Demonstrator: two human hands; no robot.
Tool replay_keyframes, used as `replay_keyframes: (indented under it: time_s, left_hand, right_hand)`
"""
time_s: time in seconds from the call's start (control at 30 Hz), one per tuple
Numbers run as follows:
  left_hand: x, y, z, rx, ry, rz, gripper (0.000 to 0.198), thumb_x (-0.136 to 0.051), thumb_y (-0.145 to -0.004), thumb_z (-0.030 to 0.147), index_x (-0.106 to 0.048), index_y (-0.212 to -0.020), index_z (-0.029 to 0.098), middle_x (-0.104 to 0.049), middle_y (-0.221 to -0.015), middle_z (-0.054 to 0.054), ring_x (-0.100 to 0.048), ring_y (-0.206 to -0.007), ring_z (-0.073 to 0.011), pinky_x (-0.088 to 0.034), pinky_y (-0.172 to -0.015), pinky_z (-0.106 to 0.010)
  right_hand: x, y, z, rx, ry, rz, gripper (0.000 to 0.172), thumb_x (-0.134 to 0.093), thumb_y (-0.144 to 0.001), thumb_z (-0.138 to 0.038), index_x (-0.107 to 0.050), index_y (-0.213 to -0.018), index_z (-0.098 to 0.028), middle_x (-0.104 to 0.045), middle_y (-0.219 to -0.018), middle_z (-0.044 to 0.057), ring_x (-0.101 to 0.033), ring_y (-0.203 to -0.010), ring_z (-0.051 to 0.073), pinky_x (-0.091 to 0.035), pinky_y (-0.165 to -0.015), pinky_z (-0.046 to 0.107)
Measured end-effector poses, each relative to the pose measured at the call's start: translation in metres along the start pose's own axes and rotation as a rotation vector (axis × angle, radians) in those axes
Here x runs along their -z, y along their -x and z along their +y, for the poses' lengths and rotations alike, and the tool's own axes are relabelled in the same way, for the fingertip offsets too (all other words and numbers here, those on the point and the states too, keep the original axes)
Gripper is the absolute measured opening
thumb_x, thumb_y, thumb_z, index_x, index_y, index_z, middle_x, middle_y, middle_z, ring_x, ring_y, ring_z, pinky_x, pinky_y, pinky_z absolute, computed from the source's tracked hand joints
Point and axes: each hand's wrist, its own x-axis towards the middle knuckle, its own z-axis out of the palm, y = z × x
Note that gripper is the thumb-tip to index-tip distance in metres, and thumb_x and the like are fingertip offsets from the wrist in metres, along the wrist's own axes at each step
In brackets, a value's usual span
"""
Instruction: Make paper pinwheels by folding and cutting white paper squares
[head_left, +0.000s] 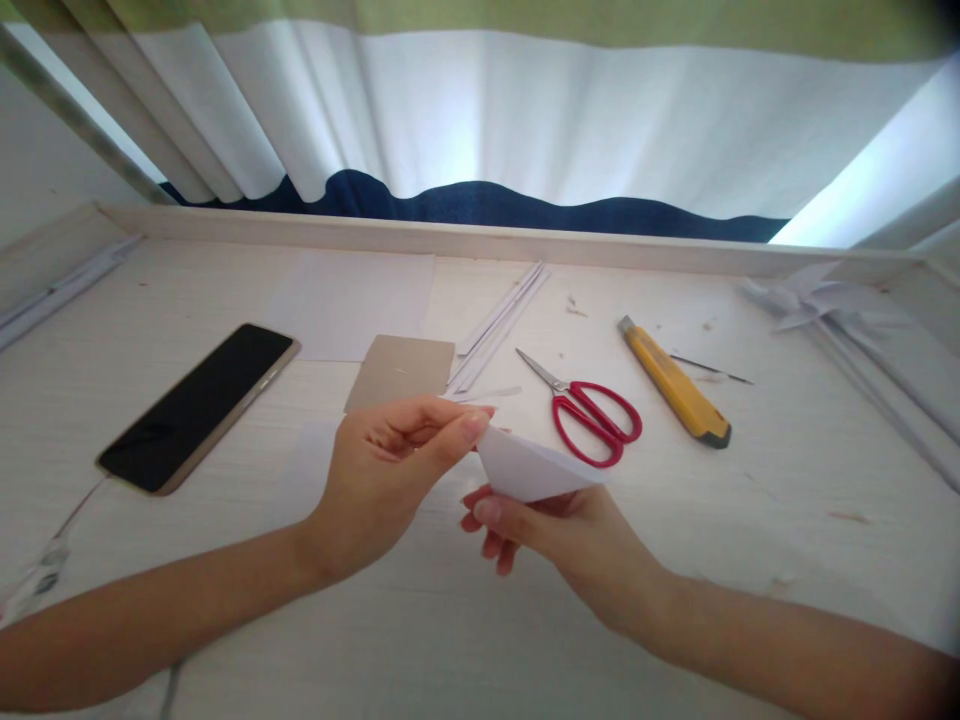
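Observation:
A small folded piece of white paper [532, 466] is held between both hands above the white table. My left hand [397, 470] pinches its upper left corner between thumb and forefinger. Below the paper, my right hand [555, 520] grips the lower edge with the thumb in front and the other fingers curled behind. Red-handled scissors [592, 415] lie just beyond the paper, blades pointing up and left. Behind my left hand is a grey-beige card [401, 370], partly covered by that hand.
A black phone [199, 405] with a cable lies left. White sheets [356, 300] and rolled paper sticks [502, 325] are at the back. A yellow cutter [675, 385] and a thin dark rod [712, 369] lie right, near a paper pinwheel [806, 300]. A raised rim [450, 238] edges the table.

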Motion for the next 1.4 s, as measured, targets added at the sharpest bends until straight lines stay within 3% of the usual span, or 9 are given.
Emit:
replay_keyframes:
  time_s: [0.17,0.37,0.6,0.87,1.1,1.4]
  left_hand:
    - [0.002,-0.001,0.003,0.012,-0.017,-0.010,0.009,-0.061,-0.072,0.018,-0.069,-0.068,0.023,-0.069,-0.058,0.007,-0.058,-0.041,-0.0046,-0.044,-0.038,-0.008]
    - [0.002,-0.004,0.005,0.005,-0.131,0.019,0.008,-0.062,-0.070,0.021,-0.070,-0.068,0.021,-0.071,-0.066,0.002,-0.065,-0.059,-0.0122,-0.052,-0.053,-0.015]
    - [0.003,-0.003,0.002,0.004,-0.103,0.051,0.008,-0.062,-0.070,0.023,-0.070,-0.069,0.022,-0.070,-0.064,0.002,-0.063,-0.055,-0.0103,-0.051,-0.053,-0.015]
    - [0.002,-0.004,0.003,0.006,-0.103,0.031,0.007,-0.063,-0.070,0.021,-0.069,-0.067,0.021,-0.070,-0.061,0.004,-0.063,-0.054,-0.0087,-0.051,-0.052,-0.012]
    - [0.003,-0.007,0.003,0.031,-0.111,0.059,0.006,-0.064,-0.069,0.022,-0.068,-0.065,0.020,-0.070,-0.061,0.004,-0.064,-0.054,-0.0099,-0.051,-0.052,-0.013]
    - [0.004,-0.008,0.002,0.068,-0.128,0.068,0.007,-0.064,-0.068,0.025,-0.069,-0.066,0.020,-0.070,-0.062,0.002,-0.064,-0.054,-0.0114,-0.052,-0.052,-0.015]
  right_hand:
    - [-0.001,0.001,0.000,0.007,-0.005,-0.017,0.018,-0.068,-0.066,-0.029,-0.068,-0.074,-0.013,-0.066,-0.063,0.003,-0.055,-0.046,0.008,-0.046,-0.042,0.018]
    - [-0.001,0.003,0.004,0.017,-0.066,-0.061,0.022,-0.063,-0.071,-0.035,-0.069,-0.075,-0.014,-0.068,-0.063,0.004,-0.057,-0.042,0.009,-0.047,-0.040,0.018]
    - [0.004,0.005,0.005,0.063,-0.113,-0.184,0.044,-0.045,-0.080,-0.049,-0.069,-0.082,-0.012,-0.070,-0.070,0.010,-0.063,-0.050,0.012,-0.047,-0.042,0.018]
    - [0.004,0.007,0.004,0.128,-0.013,-0.086,0.049,-0.044,-0.078,-0.053,-0.070,-0.076,-0.011,-0.067,-0.054,0.007,-0.056,-0.039,0.011,-0.045,-0.041,0.022]
    - [0.012,0.007,0.003,0.256,0.028,0.083,0.055,-0.039,-0.081,-0.051,-0.068,-0.054,-0.012,-0.055,-0.036,0.003,-0.046,-0.031,0.008,-0.036,-0.034,0.018]
    - [0.013,0.003,0.002,0.192,0.279,0.093,0.047,-0.050,-0.075,-0.051,-0.058,-0.048,-0.014,-0.051,-0.039,-0.001,-0.045,-0.034,0.007,-0.034,-0.035,0.019]
